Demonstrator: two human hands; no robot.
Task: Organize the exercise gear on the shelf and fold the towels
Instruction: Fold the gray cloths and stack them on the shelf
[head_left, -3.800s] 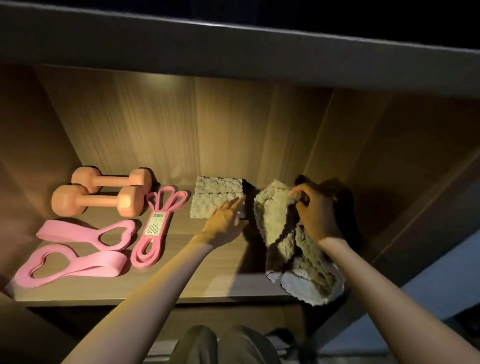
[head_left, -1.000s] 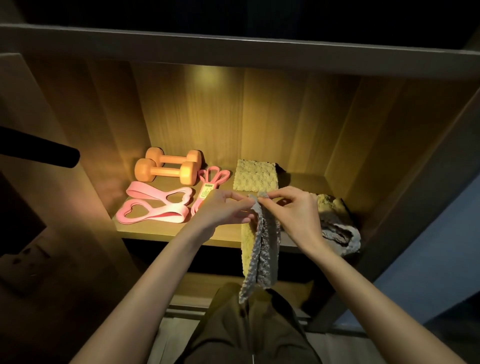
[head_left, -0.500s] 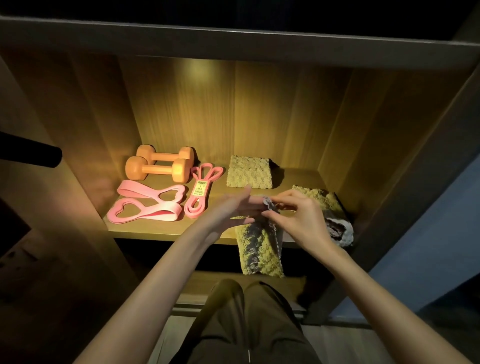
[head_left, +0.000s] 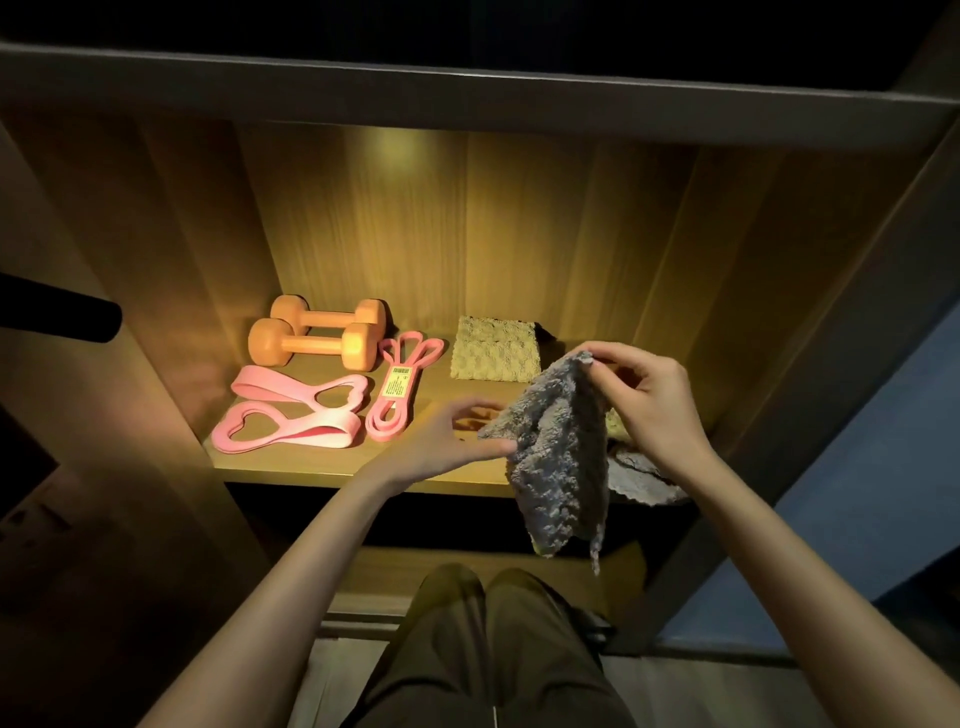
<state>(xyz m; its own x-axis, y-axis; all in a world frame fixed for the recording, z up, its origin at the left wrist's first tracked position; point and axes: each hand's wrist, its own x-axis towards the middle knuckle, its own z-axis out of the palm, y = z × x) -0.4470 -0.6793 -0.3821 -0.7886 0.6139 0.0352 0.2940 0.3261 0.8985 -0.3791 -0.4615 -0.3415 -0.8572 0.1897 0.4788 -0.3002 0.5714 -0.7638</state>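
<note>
A fluffy grey towel (head_left: 558, 457) hangs in front of the wooden shelf (head_left: 322, 470). My right hand (head_left: 644, 402) pinches its top corner and lifts it. My left hand (head_left: 457, 436) grips the towel's left edge lower down. A folded towel (head_left: 493, 356) lies flat at the back of the shelf. Another crumpled towel (head_left: 641, 475) sits at the shelf's right front, partly hidden by my right hand. Two orange dumbbells (head_left: 317, 338), two pink heart-shaped bands (head_left: 296, 413) and a thin pink loop band (head_left: 402, 387) lie on the left.
The shelf compartment has wooden side walls and an upper board (head_left: 467, 98) overhead. A dark bar (head_left: 57, 312) sticks in from the left. My legs in dark trousers (head_left: 488, 649) are below the shelf front.
My right hand has lifted the towel's corner higher and to the right. My left hand has slid down to the towel's left edge, and the towel has opened out from a narrow hanging strip.
</note>
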